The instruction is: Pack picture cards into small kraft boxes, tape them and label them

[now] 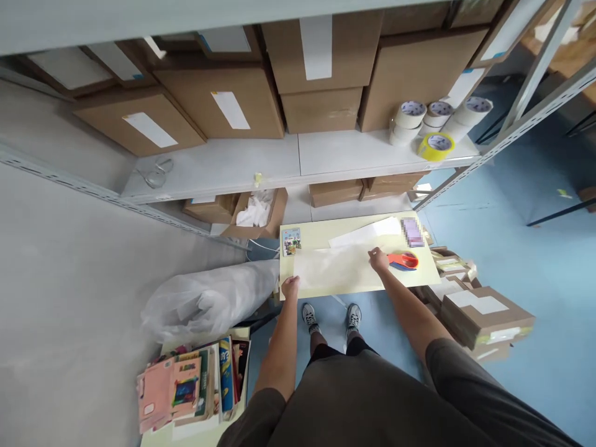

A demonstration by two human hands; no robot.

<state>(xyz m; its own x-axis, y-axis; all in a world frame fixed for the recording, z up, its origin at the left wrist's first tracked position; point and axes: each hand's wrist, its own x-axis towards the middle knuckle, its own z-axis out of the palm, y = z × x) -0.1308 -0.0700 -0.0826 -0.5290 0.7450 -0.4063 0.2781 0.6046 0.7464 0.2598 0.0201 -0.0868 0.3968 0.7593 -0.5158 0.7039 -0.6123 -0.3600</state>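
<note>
A thin, whitish see-through sheet [333, 267] lies spread over a small pale yellow table [361, 290]. At its lower left corner, my left hand [290, 287] is closed on the edge. My right hand [379, 259] pinches the sheet's right end, its fingertips partly hidden by the hand. Just right of that hand lies a red-orange and blue tool [403, 261] with a rounded loop; its exact kind is unclear. Behind the sheet is a white paper [365, 231], beside a blurred purple rectangular item [412, 232]. A small colourful picture card or booklet [292, 241] sits at the table's far left.
A metal shelf [261, 152] in front carries cardboard boxes [223, 102] and tape rolls [436, 146]. Left of the table is a large plastic-wrapped roll [214, 298], with stacked books [200, 379] nearer me. Parcels [487, 313] stand on the floor at right.
</note>
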